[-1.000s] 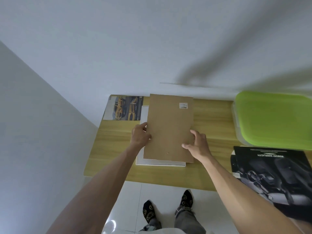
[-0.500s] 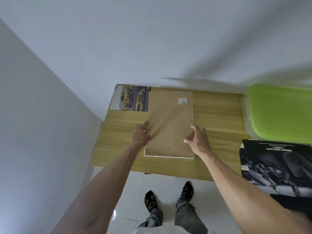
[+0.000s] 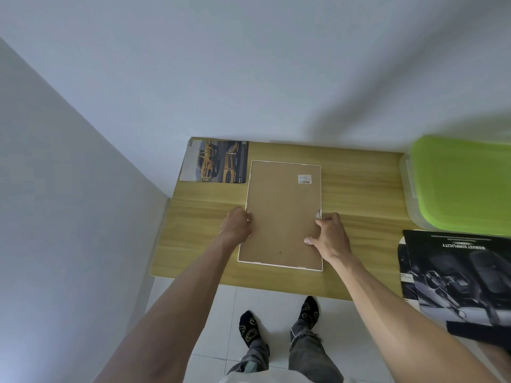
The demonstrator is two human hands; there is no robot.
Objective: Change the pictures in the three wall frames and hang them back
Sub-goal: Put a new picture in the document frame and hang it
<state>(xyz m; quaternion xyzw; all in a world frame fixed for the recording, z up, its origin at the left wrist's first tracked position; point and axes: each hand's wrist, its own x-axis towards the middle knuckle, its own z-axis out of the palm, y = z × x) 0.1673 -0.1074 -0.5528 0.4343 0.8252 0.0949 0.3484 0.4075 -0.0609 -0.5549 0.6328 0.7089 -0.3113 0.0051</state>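
Note:
A white picture frame lies face down on the wooden table [image 3: 359,189], and its brown backing board [image 3: 282,214] sits inside the white rim with a small barcode sticker near the far right corner. My left hand [image 3: 237,223] grips the frame's left edge, fingers curled against the board. My right hand [image 3: 329,234] holds the right edge, thumb on the board and fingers at the rim. A picture of yellow cars [image 3: 215,161] lies at the table's far left corner. No frame shows on the white wall.
A clear storage box with a green lid [image 3: 461,183] stands at the right. Dark car posters [image 3: 459,275] lie at the near right and overhang the table edge. Walls close the far and left sides. My feet stand on white tiles below the table.
The brown backing board, earlier lying askew over the white frame, has dropped into the frame and now sits square inside its rim. Both hands moved to the frame's side edges.

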